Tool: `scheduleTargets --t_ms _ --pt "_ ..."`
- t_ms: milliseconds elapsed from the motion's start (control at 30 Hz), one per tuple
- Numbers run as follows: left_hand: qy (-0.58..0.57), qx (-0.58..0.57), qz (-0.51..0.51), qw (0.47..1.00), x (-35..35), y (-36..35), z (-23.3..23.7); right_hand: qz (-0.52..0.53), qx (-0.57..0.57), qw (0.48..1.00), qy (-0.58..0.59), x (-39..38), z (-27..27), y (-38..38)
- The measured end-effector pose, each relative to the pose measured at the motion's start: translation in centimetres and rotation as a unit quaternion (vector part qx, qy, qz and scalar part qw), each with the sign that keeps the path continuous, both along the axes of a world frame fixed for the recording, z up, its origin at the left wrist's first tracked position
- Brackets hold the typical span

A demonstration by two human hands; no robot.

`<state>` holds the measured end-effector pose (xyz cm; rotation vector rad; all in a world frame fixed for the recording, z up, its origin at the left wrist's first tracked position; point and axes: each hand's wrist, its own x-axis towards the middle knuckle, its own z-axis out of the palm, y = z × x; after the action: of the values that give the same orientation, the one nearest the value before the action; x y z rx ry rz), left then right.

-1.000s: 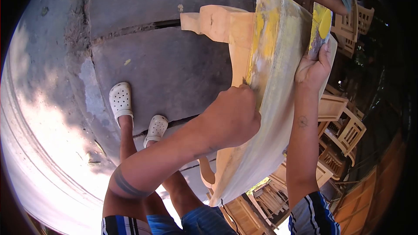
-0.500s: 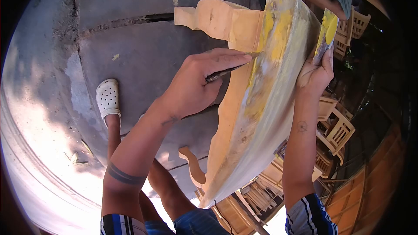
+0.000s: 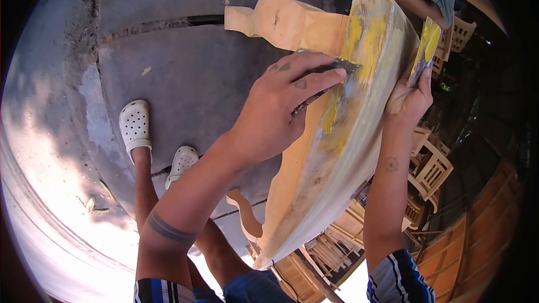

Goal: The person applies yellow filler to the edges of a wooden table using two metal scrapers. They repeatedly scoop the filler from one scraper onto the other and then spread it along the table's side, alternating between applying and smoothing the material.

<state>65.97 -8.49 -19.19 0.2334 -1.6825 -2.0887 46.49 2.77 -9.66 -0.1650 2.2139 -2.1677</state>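
Left hand (image 3: pixel 275 106), arm reaching toward 1 o'clock, pinches 1 scraper (image 3: pixel 336 67) flat on the table edge (image 3: pixel 314 191). Right hand (image 3: pixel 410 98), at 3 o'clock, clasps 1 putty board (image 3: pixel 425 50). 2 shoes (image 3: pixel 135 123) at 9 o'clock.

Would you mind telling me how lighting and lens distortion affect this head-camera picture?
Head view: strong fisheye bending with black corners; sunlight blows out the concrete floor at lower left; the left hand and its scraper are sharp and well lit, as is the right hand holding a yellow-smeared board; the stacked chairs sit in dimmer shade.
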Motion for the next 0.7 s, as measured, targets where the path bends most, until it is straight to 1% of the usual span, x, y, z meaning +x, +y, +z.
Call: scheduleTargets --t_ms 33,133,233,267,333,400,500,600,633,700 --pt "0.004 -0.026 0.015 1.0 -0.3 0.6 0.0 0.002 0.003 1.0 0.005 -0.2 0.0 0.2" --pt "0.003 -0.103 -0.054 0.993 4.9 3.7 0.6 -0.002 0.013 1.0 0.01 -0.5 -0.1 0.4" --pt "0.01 -0.083 -0.2 0.976 8.2 1.8 1.0 -0.012 0.017 1.0 0.01 -0.2 -0.1 -0.1" --pt "0.008 -0.055 -0.151 0.987 7.7 1.4 0.5 -0.006 0.011 1.0 0.01 -0.1 -0.1 -0.2" --pt "0.003 0.008 -0.056 0.998 4.0 -1.8 0.3 -0.002 0.009 1.0 0.008 0.3 0.1 0.0" --pt "0.028 0.009 -0.026 0.999 -0.5 -4.9 0.2 0.007 0.01 1.0 0.011 0.1 0.0 0.0" --pt "0.077 -0.072 -0.021 0.994 -3.6 -6.0 -0.2 0.0 0.011 1.0 0.01 0.0 0.0 0.0" --pt "0.053 -0.07 -0.081 0.993 -0.7 -4.0 1.1 0.008 -0.006 1.0 0.01 -0.4 -0.1 0.5" --pt "0.049 -0.089 -0.068 0.993 0.7 -2.2 1.2 0.009 -0.005 1.0 0.01 -0.3 -0.2 0.5" --pt "0.025 -0.093 -0.088 0.991 4.3 0.6 2.1 0.011 -0.003 1.0 0.011 -0.2 -0.2 0.4"
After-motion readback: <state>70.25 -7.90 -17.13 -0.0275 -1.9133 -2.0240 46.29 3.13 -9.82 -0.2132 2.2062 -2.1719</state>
